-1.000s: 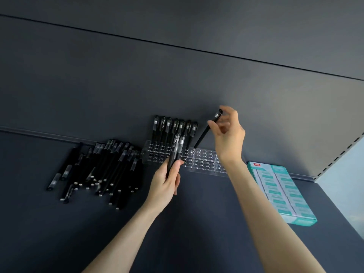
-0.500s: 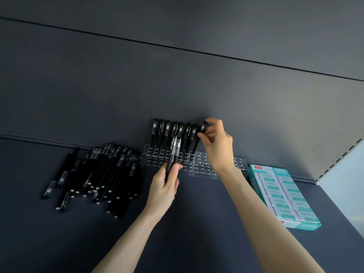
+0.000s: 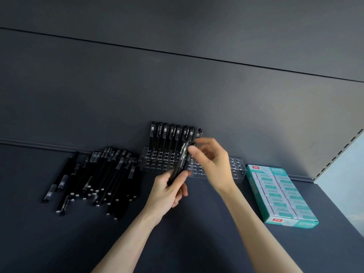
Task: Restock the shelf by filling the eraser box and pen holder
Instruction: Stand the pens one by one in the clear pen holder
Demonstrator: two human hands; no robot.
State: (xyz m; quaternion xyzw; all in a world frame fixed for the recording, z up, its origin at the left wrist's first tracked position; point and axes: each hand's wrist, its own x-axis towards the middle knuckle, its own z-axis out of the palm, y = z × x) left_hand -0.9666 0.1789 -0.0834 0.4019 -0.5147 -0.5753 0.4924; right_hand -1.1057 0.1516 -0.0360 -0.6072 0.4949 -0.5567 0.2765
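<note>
From the head camera, the clear pen holder (image 3: 236, 170) sits at the back of the dark shelf (image 3: 197, 243), against the rear panel. A row of standing pens (image 3: 173, 134) fills the rear holes at its left end. The holes in front of them and to the right look empty.

Just in front of the holder, the left hand (image 3: 171, 192) has its fingers curled round a small bundle of pens (image 3: 180, 162), caps pointing up towards the holder. The right hand (image 3: 212, 164) is over the holder's middle with its fingertips (image 3: 192, 150) at the caps of that bundle. Motion blur hides whether they are pinching a pen or only reaching for one.

A loose pile (image 3: 98, 178) of black pens lies to the left of the holder. The teal eraser box (image 3: 281, 196) lies to its right and looks full.

The pens are likely light, stiff and smooth (apt to slip if held loosely). Each is best pinched high on the barrel, near the cap, so that the tip can be steered into a hole. The holder itself looks light enough to slide if pushed.
</note>
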